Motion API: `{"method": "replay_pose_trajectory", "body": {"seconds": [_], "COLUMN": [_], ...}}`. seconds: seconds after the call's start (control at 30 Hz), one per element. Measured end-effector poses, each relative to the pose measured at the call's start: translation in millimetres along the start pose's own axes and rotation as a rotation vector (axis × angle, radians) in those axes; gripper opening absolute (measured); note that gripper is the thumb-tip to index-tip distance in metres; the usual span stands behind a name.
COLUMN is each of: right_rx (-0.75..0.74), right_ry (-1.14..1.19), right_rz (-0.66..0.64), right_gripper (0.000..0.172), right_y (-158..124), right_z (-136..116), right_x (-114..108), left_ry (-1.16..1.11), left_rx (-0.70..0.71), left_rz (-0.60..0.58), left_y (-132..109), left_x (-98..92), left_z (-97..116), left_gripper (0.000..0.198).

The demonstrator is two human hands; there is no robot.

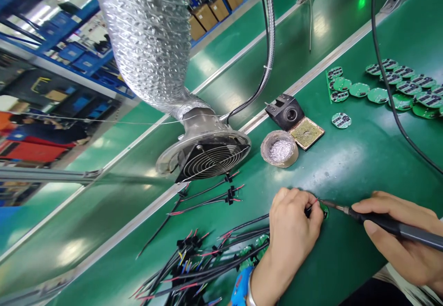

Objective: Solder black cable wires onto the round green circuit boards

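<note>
My right hand (404,232) grips a soldering iron (391,226) by its dark handle, the metal tip pointing left. My left hand (294,227) is closed in a pinch on a black cable (258,221) whose red wire end shows at the fingertips. The iron's tip meets that wire end, just above a small round green circuit board (324,210) that my left fingers partly cover. Whether these fingers also grip the board cannot be made out. Several more black cables (214,273) with bare coloured wire ends lie left of my left wrist.
Beyond my hands stand a tub of silvery solder bits (279,149) and an iron stand (289,112) with a sponge tray (308,133). Round circuit boards (398,84) lie at right under a hanging black cord (382,61). A fume extractor (214,156) hangs left of centre.
</note>
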State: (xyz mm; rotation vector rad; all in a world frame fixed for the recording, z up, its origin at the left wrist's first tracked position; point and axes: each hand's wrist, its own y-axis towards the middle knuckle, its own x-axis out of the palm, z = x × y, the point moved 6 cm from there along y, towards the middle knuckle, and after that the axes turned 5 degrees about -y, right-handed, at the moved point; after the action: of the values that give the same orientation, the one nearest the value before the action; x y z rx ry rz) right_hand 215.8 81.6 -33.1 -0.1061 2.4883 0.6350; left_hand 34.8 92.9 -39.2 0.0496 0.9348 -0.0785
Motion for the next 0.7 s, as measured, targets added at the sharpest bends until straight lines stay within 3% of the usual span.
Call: {"method": "replay_pose_trajectory", "body": {"seconds": [0.23,0.33,0.53,0.7], "right_rx": [-0.158,-0.146,-0.07,0.013], "right_ry": [0.027,0.012,-0.008,0.056], "right_rz": [0.06,0.056,0.166,0.185], "right_gripper": [0.032,0.032,0.026,0.025], "right_y": [2,0,4,1], "right_z": [-16,-16,-15,-7], "right_x": [0,-2,-14,-9], "left_ry": [0.015,0.028,0.036,0.081], "left_rx": [-0.013,-0.013,-0.006,0.015], "left_rz": [-0.003,-0.006,-0.021,-0.071], "left_y": [2,2,3,3], "left_x": [-0.6,-0.8,0.0,0.3], "left_z": [1,1,2,2], "left_gripper": [0.015,0.015,0.014,0.013]}}
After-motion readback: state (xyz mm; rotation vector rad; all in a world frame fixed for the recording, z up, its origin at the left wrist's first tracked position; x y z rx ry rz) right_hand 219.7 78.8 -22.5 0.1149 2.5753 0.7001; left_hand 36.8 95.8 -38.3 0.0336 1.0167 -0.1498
